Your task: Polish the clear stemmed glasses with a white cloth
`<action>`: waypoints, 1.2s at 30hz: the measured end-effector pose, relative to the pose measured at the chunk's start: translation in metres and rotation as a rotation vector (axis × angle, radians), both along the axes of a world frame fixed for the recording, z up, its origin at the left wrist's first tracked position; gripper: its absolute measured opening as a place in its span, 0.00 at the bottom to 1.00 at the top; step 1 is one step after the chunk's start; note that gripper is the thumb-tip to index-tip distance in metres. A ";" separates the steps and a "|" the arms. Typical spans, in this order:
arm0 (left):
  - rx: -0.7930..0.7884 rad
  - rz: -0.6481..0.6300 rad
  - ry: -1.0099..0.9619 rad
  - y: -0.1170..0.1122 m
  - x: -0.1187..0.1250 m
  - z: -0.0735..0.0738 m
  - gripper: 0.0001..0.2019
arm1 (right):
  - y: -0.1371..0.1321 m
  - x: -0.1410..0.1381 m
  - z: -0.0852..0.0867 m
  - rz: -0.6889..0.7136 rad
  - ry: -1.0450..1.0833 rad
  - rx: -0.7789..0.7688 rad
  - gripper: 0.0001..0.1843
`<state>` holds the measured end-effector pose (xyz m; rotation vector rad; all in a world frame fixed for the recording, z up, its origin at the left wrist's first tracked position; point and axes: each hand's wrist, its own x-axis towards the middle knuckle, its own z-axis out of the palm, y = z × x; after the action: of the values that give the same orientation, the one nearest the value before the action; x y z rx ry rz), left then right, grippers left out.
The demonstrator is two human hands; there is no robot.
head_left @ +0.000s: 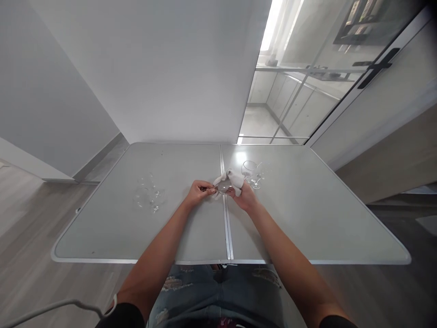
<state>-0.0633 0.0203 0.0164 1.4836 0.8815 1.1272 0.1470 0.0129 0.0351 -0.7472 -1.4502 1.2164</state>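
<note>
Over the middle seam of the grey table [293,228], my two hands meet around a small clear glass [223,187]. My left hand [200,191] pinches one end of that glass. My right hand [243,194] is closed on a white cloth [232,178] that is pressed against the glass. Just beyond my right hand stands a clear wine glass [251,171], tilted, apart from my fingers.
Several more clear glasses [149,197] stand together on the left half of the table. A white wall panel rises behind the table, and a glass door [307,77] lies at the back right. Wood floor surrounds the table.
</note>
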 end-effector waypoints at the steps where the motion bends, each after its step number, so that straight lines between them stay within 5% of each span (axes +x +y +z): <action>1: -0.009 0.019 -0.029 0.000 -0.001 0.000 0.22 | -0.001 -0.003 -0.001 0.026 0.075 -0.094 0.21; 4: -0.029 0.068 -0.096 0.002 -0.001 -0.001 0.22 | -0.005 -0.013 -0.003 0.054 0.280 -0.310 0.20; 9: -0.044 0.112 -0.113 0.005 0.001 -0.004 0.21 | -0.005 -0.019 -0.010 -0.196 0.327 -0.258 0.20; 16: -0.093 0.129 -0.174 0.006 0.005 -0.009 0.20 | -0.014 -0.017 -0.006 -0.425 -0.132 0.289 0.23; 21: -0.085 0.143 -0.163 0.006 0.006 -0.008 0.20 | -0.009 -0.012 -0.008 -0.408 -0.391 0.643 0.27; 25: -0.032 0.140 -0.114 0.006 0.008 -0.008 0.23 | -0.004 -0.007 -0.006 -0.288 -0.585 0.759 0.25; 30: 0.096 0.130 0.013 0.004 0.010 -0.012 0.23 | -0.004 -0.007 0.001 -0.295 -0.615 0.687 0.17; 33: 0.112 0.100 0.066 0.002 0.011 -0.012 0.21 | -0.001 -0.003 -0.002 -0.355 -0.465 0.449 0.12; 36: 0.097 0.076 0.073 0.000 0.010 -0.007 0.20 | 0.006 0.006 -0.010 -0.268 -0.220 0.168 0.15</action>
<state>-0.0538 0.0198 0.0095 1.5910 0.9523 1.1924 0.1534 0.0184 0.0250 -0.9473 -1.5511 0.8179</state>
